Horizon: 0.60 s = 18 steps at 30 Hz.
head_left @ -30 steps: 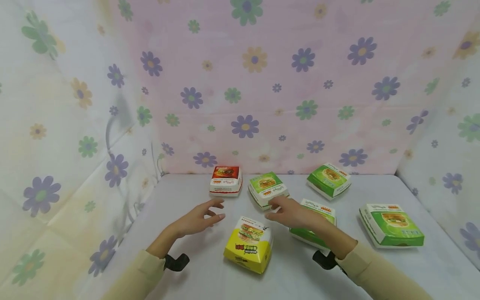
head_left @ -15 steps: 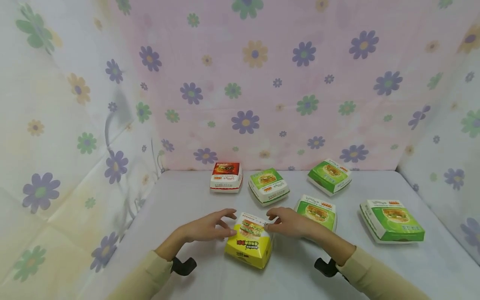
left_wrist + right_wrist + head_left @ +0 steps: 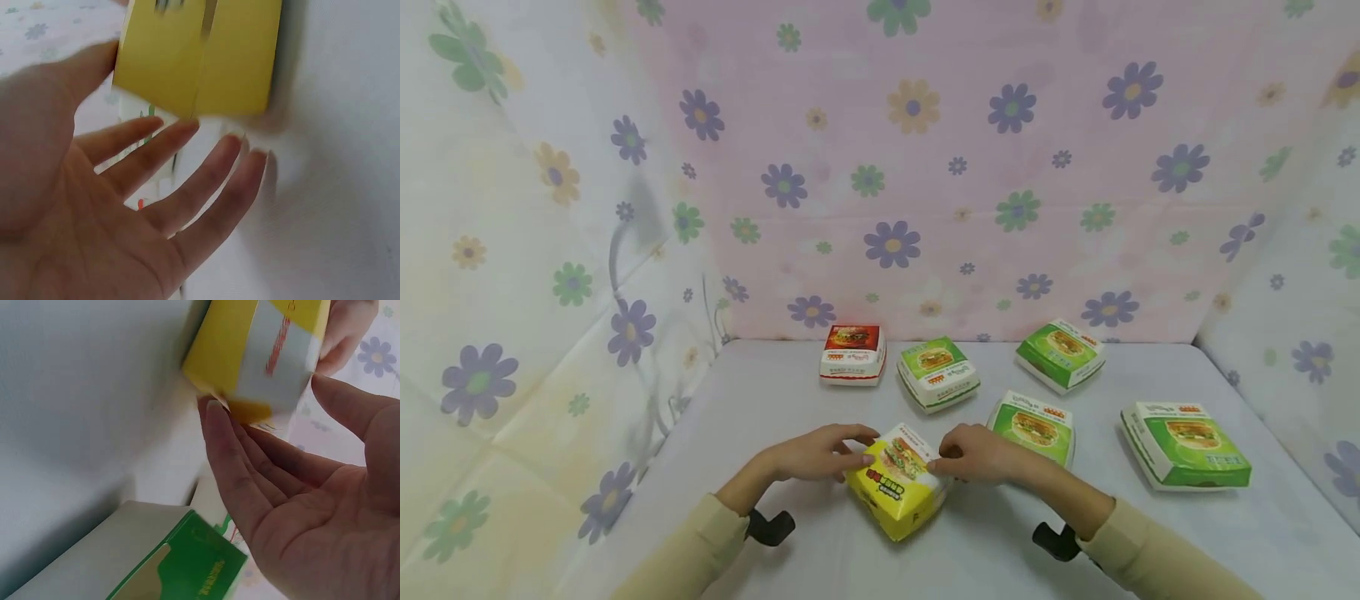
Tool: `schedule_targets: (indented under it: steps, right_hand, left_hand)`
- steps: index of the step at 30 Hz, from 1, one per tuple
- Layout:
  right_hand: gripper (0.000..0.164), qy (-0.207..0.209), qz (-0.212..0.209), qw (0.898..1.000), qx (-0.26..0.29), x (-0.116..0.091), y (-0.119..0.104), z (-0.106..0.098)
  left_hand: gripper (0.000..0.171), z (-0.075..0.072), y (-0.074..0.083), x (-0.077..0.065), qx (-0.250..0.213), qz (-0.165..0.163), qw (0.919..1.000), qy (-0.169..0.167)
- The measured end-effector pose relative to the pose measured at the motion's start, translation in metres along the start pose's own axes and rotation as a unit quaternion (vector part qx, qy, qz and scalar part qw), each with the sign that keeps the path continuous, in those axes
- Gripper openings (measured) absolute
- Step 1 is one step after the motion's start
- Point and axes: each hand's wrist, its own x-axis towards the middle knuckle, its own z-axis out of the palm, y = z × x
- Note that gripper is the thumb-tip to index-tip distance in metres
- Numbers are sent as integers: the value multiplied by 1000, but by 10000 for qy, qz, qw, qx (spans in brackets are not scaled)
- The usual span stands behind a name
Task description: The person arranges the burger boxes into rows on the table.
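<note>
The yellow box (image 3: 891, 498) sits between two hands, low in the middle of the white table (image 3: 1000, 567). The left hand (image 3: 820, 452) holds one side of it, thumb at the top edge and fingertips by the side. The right hand (image 3: 981, 454) holds the other side with its thumb and bent fingers (the fingertips look a bit blurry). The yellow box is turned at a slant, with a burger on top. A green box (image 3: 1036, 427) is partly behind the right hand, and a red box (image 3: 852, 356) is farther back
</note>
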Motion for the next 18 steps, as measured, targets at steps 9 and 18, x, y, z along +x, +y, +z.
schedule_targets:
  steps: [9, 18]
  right_hand:
    - [26, -88, 226, 9997, 0, -6, -5, 4]
    - [30, -205, 232, 9995, 64, -1, -8, -11]
  left_hand:
    - [41, -3, -2, 7, -112, -108, 9996, 253]
    - [53, -8, -1, -7, 60, 43, 9988, 485]
